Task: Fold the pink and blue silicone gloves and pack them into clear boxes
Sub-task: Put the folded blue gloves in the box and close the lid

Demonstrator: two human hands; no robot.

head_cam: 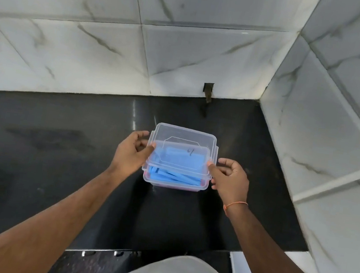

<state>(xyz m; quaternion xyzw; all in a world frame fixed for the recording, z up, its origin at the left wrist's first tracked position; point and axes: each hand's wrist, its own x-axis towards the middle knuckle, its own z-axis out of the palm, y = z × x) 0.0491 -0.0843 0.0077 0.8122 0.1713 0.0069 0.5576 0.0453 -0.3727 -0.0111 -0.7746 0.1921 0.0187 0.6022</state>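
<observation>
- The box [177, 177] sits mid-tabletop [56, 166], with a folded blue glove [177, 170] inside and a hint of pink beneath it.
- Left hand [130, 152] and right hand [229, 177] each pinch a near corner of the clear lid [182, 145]; both grips are narrow, holding it tilted over the box.
- Step, as I judge it: closing the packed box.
- Next move: level the lid, align its edges, press it down.

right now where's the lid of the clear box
In the head view the clear lid is mid-frame, held tilted over the open clear box of blue gloves on the black counter, pinched between the left hand and right hand.
</observation>
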